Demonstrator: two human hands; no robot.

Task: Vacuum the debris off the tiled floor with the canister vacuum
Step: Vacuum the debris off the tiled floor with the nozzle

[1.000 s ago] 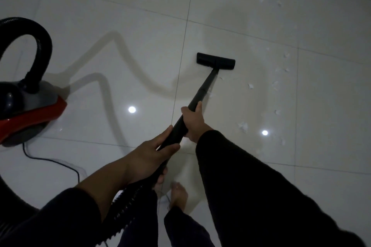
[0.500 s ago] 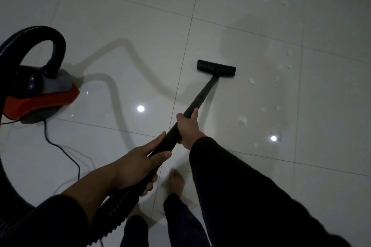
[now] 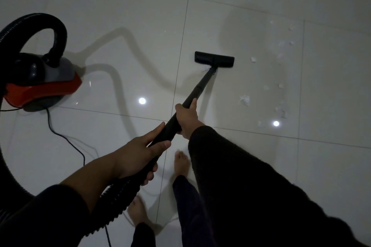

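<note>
Glossy white tiled floor (image 3: 124,16) carries paper scraps (image 3: 244,100), floor nozzle (image 3: 214,59), canister vacuum (image 3: 40,84), power cord (image 3: 66,138).

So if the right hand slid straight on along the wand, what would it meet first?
Probably only bare wand until the floor head; the right hand has nothing else ahead of it in that line.

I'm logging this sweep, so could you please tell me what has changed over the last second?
The floor nozzle has drawn back toward the person, closer to a white scrap by the wand. Nothing was taken or released: left hand and right hand still grip the wand.
</note>
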